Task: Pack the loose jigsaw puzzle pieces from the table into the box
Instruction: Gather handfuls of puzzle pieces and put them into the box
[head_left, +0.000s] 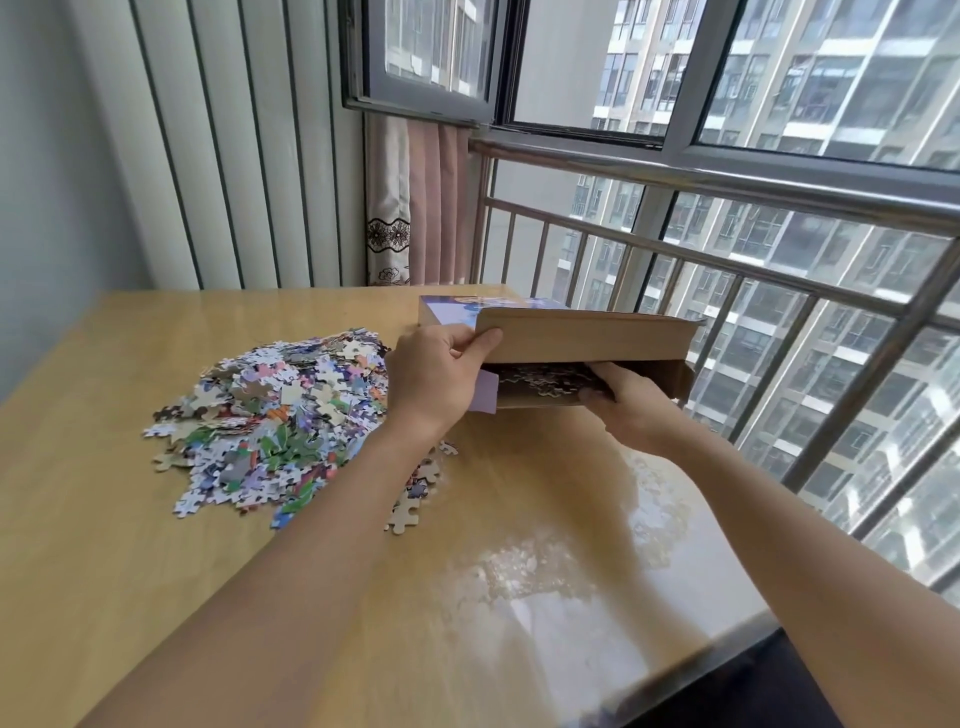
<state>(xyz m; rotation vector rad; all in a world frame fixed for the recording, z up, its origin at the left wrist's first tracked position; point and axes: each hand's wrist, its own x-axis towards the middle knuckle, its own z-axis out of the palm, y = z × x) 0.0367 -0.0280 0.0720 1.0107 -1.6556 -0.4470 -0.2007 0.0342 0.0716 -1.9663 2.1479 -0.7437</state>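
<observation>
In the head view, the box is seen near the far edge of the bench, at about one o'clock from the middle, with its long side running left to right. Its flap is held up by the left hand, with the thumb pinched on the flap's corner. The right hand is curled at the box's open mouth, where some pieces are seen inside; whether anything is gripped cannot be told. The pile of puzzle pieces lies at nine o'clock from the box, just beside the left hand. The left hand is judged nearer to the pile.
</observation>
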